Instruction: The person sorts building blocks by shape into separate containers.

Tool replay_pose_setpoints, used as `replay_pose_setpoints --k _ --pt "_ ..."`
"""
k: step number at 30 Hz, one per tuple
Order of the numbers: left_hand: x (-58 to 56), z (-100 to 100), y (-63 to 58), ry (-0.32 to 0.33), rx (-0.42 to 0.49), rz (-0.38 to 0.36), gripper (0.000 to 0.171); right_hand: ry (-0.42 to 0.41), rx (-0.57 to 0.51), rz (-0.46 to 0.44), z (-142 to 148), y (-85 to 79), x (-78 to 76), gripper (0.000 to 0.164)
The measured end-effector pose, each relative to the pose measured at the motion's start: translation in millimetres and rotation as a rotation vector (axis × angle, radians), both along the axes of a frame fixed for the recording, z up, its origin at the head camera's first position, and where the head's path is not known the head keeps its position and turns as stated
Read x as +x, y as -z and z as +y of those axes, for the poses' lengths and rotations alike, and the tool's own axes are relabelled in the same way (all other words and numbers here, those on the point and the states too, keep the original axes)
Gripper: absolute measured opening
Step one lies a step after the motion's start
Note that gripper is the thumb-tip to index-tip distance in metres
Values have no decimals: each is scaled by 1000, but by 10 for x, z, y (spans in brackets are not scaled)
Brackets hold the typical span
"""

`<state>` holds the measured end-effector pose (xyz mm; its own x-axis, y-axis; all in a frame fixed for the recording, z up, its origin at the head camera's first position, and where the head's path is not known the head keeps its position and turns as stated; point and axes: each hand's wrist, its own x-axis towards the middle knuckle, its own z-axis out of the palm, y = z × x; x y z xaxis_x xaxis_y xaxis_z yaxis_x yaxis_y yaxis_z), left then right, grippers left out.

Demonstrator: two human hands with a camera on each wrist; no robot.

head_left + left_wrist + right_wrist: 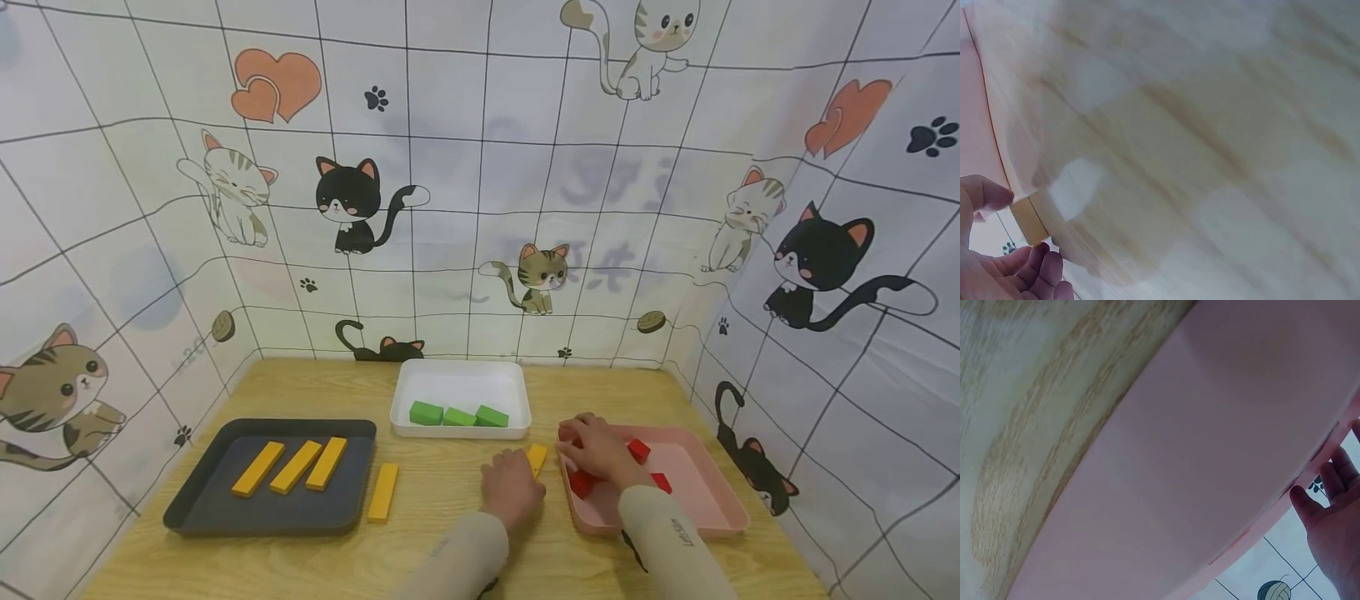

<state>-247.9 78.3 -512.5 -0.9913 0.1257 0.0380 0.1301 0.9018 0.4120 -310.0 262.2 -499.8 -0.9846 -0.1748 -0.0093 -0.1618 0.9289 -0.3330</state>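
My left hand (513, 490) is low over the wooden table, between the white and pink trays. It pinches a yellow block (537, 459); the left wrist view shows the thumb on one side of this block (1029, 221) and the fingertips on the other. Over the left part of the pink tray (716, 492) is my right hand (600, 450), its fingers bent loosely near the tray's far left corner. Red blocks (581, 483) lie in that tray beneath and beside the hand. In the right wrist view, thumb and fingers of the right hand (1335, 519) are apart, with nothing visible between them.
At the left, a dark grey tray (262, 517) holds three yellow blocks (297, 467). Another yellow block (383, 493) lies on the table (435, 475) just right of it. A white tray (465, 379) with three green blocks (459, 417) stands at the back, before a cat-patterned cloth (450, 308).
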Motion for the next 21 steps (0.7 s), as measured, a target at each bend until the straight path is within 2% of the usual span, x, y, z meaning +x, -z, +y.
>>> replay_pose_setpoints --k 5,12,21 --pt "-29 -133 -11 -2 -22 11 32 2 9 5 4 6 -5 50" --pt "-86 -279 47 -17 -17 6 31 6 8 2 0 12 -12 49" --pt "-98 -474 40 -13 -16 -7 35 -1 11 5 6 24 -8 48"
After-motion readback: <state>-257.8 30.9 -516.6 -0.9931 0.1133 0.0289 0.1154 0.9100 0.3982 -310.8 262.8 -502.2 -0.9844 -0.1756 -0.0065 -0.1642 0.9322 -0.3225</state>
